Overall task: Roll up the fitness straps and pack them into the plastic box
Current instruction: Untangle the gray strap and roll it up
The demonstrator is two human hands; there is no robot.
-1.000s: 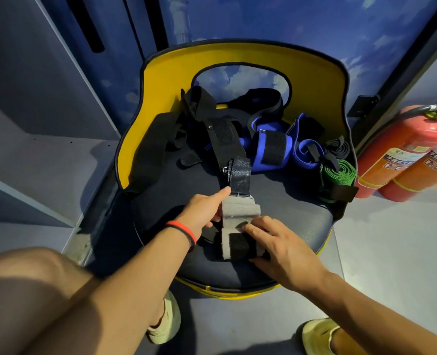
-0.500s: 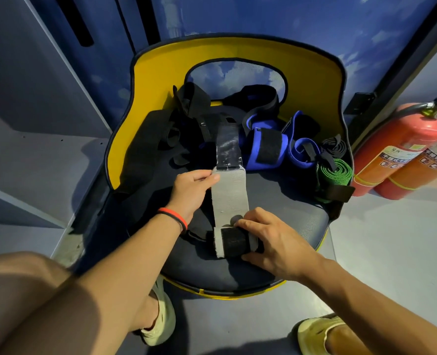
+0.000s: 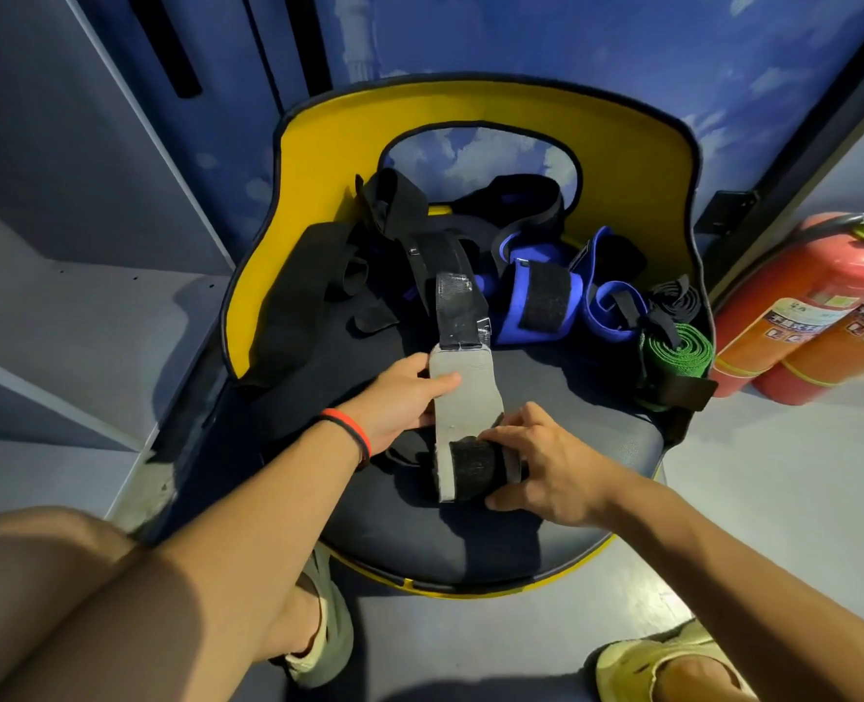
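Head view

1. The grey strap point(image 3: 463, 392) lies lengthwise on the dark seat of the chair point(image 3: 470, 539), in front of the person. Its far end joins a glossy black section point(image 3: 458, 316) that runs up into the pile at the back of the seat.
2. The near end of the grey strap is turned over into a short roll. A black hook-and-loop patch point(image 3: 470, 461) faces outward on that roll.
3. The left hand point(image 3: 394, 402) pinches the left edge of the grey strap near its far end. The thumb lies flat on the grey surface and the fingers are curled at the edge. A red and black wristband point(image 3: 351, 433) sits on the left wrist.
4. The right hand point(image 3: 551, 468) grips the rolled near end from the right side, with the fingers curled over the top and the thumb low against the roll.
5. Loose black straps point(image 3: 394, 205) are heaped against the yellow backrest point(image 3: 318, 144). Blue wraps point(image 3: 536, 306) with black fastening patches lie just right of the black section.
6. A rolled green strap point(image 3: 678, 352) rests at the right edge of the seat. A small coiled black strap point(image 3: 675, 301) sits just behind it.
7. Two red fire extinguishers point(image 3: 800, 306) lie on the floor point(image 3: 774, 499) to the right of the chair.
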